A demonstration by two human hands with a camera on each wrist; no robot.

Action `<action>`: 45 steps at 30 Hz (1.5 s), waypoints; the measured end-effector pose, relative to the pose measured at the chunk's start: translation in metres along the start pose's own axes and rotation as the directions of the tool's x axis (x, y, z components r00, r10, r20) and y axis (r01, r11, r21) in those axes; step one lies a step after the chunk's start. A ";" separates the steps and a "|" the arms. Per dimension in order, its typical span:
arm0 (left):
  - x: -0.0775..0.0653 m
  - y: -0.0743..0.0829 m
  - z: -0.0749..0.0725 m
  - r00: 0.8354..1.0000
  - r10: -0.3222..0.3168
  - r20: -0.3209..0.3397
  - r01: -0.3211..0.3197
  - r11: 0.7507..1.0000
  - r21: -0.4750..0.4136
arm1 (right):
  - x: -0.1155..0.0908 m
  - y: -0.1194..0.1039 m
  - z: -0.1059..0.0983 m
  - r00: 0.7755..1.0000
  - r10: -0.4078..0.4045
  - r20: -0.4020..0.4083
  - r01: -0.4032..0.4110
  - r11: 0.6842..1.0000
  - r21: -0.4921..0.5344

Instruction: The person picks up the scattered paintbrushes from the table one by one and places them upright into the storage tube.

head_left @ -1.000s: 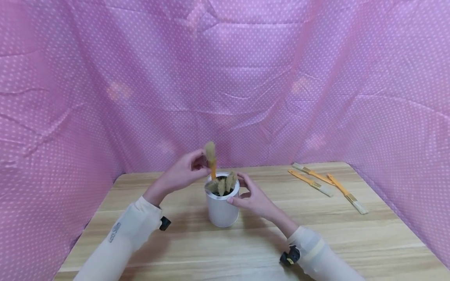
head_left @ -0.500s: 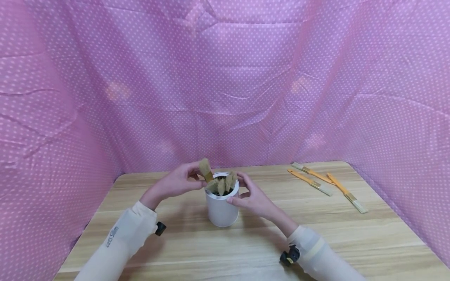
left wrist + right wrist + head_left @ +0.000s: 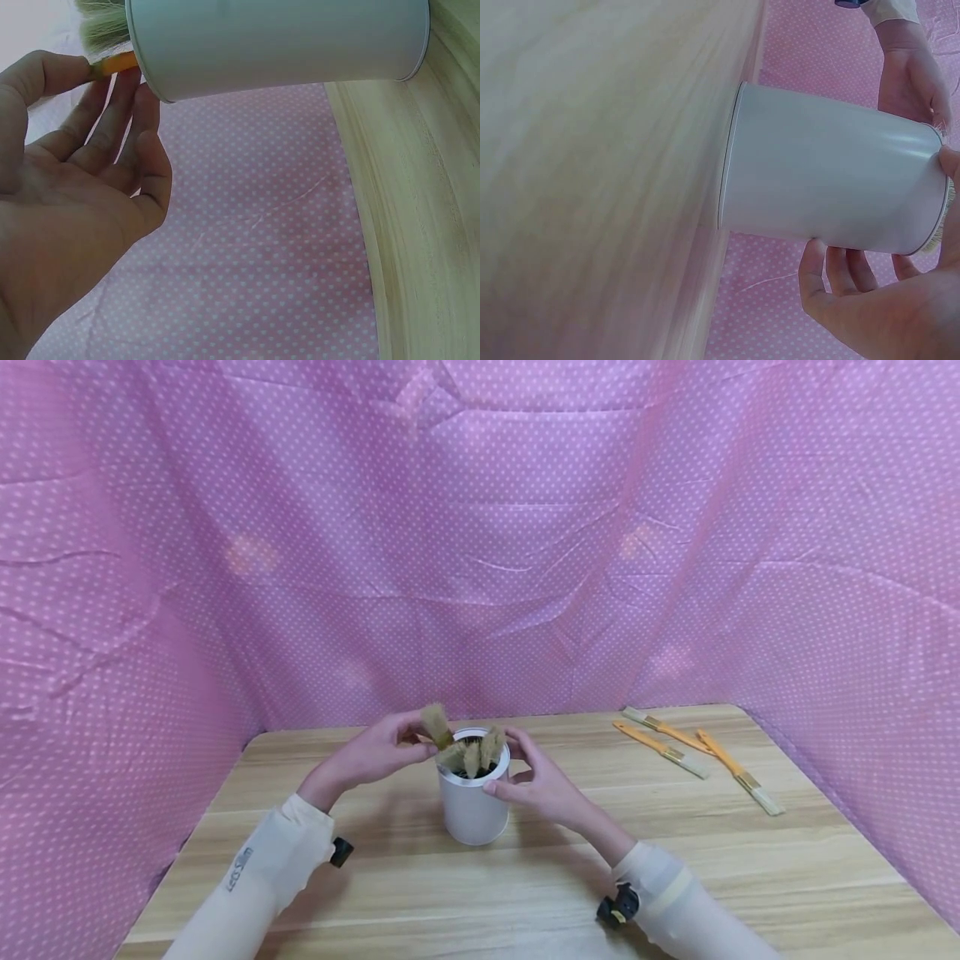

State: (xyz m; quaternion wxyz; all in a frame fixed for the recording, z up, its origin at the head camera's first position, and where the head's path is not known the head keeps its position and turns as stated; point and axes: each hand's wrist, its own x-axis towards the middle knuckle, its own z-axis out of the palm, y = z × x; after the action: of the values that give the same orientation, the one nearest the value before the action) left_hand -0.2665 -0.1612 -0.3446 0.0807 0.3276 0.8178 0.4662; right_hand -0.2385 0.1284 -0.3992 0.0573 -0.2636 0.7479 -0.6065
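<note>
Because your right hand (image 3: 550, 786) grips the white can (image 3: 476, 814) near its rim, thumb on the near side and fingers round the far side, the can, upright on the tabletop (image 3: 525, 881) just below the centre of the frame, is probably steadied against tipping. Your left hand (image 3: 369, 753) pinches a brush (image 3: 435, 722) at the can's left rim; the left wrist view shows its orange handle (image 3: 120, 62) passing behind the rim, the end hidden. This high pinch likely leaves the lower handle free inside the mouth. The brushes inside (image 3: 472, 758) stand bristles up, presumably sparing their heads. Three loose brushes (image 3: 647, 740) lie at the right of the frame, well apart from the can.
</note>
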 end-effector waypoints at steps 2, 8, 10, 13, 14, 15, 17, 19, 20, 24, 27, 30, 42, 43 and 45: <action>0.002 0.000 0.002 1.000 0.007 -0.004 -0.007 1.000 -0.006 | -0.001 0.000 -0.001 1.000 0.007 -0.004 -0.007 1.000 -0.003; 0.006 -0.006 0.006 1.000 0.016 -0.007 -0.016 0.999 -0.029 | 0.000 0.025 -0.007 1.000 0.020 -0.022 -0.020 0.999 -0.036; 0.007 -0.010 0.009 1.000 0.015 -0.010 -0.015 0.998 -0.055 | 0.001 0.036 -0.009 0.999 0.019 -0.030 -0.020 0.999 -0.036; 0.008 -0.018 0.014 1.000 0.009 -0.006 -0.009 0.994 -0.107 | -0.003 0.039 -0.010 0.999 0.012 -0.049 -0.014 0.999 -0.033; 0.008 -0.021 0.017 1.000 0.012 -0.002 -0.012 0.992 -0.126 | -0.004 0.040 -0.010 0.998 0.014 -0.057 -0.016 0.999 -0.031; 0.009 -0.023 0.020 1.000 0.013 0.001 -0.013 0.989 -0.144 | -0.005 0.040 -0.010 0.998 0.015 -0.061 -0.017 0.999 -0.031; 0.008 -0.029 0.027 1.000 0.013 0.000 -0.013 0.988 -0.154 | -0.006 0.041 -0.009 0.998 0.015 -0.057 -0.017 0.999 -0.030; 0.007 -0.034 0.035 1.000 -0.004 -0.012 0.002 0.991 -0.133 | -0.005 0.042 -0.009 0.999 0.018 -0.047 -0.020 0.999 -0.030; 0.007 -0.035 0.040 0.999 -0.025 -0.026 0.022 0.994 -0.111 | -0.004 0.042 -0.010 0.999 0.016 -0.039 -0.018 0.999 -0.030; 0.008 -0.042 0.057 0.985 -0.151 -0.082 0.148 0.988 -0.049 | -0.003 0.040 -0.017 1.000 0.005 -0.010 -0.006 0.999 -0.043; 0.005 -0.048 0.065 0.971 -0.221 -0.094 0.211 0.972 -0.105 | -0.007 0.036 -0.024 0.998 -0.018 0.063 0.024 0.996 -0.084; -0.004 -0.051 0.066 0.965 -0.243 -0.096 0.225 0.960 -0.167 | -0.016 0.032 -0.037 0.990 -0.018 0.142 0.042 0.984 -0.172; -0.010 -0.054 0.065 0.987 -0.141 -0.079 0.119 0.965 -0.232 | -0.063 0.030 -0.154 0.998 0.037 -0.058 -0.062 0.843 -0.534; -0.009 -0.054 0.066 0.989 -0.126 -0.083 0.104 0.968 -0.229 | -0.066 0.032 -0.162 0.995 0.035 -0.092 -0.080 0.829 -0.553; -0.007 -0.053 0.069 0.990 -0.106 -0.090 0.083 0.971 -0.223 | -0.071 0.037 -0.179 0.987 0.035 -0.158 -0.121 0.804 -0.582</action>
State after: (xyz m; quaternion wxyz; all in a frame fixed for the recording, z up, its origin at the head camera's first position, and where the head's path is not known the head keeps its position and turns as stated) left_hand -0.2554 -0.1356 -0.4273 0.0970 0.2535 0.7793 0.5648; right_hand -0.2627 0.3232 -0.4047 -0.0548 -0.1944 0.9114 -0.3584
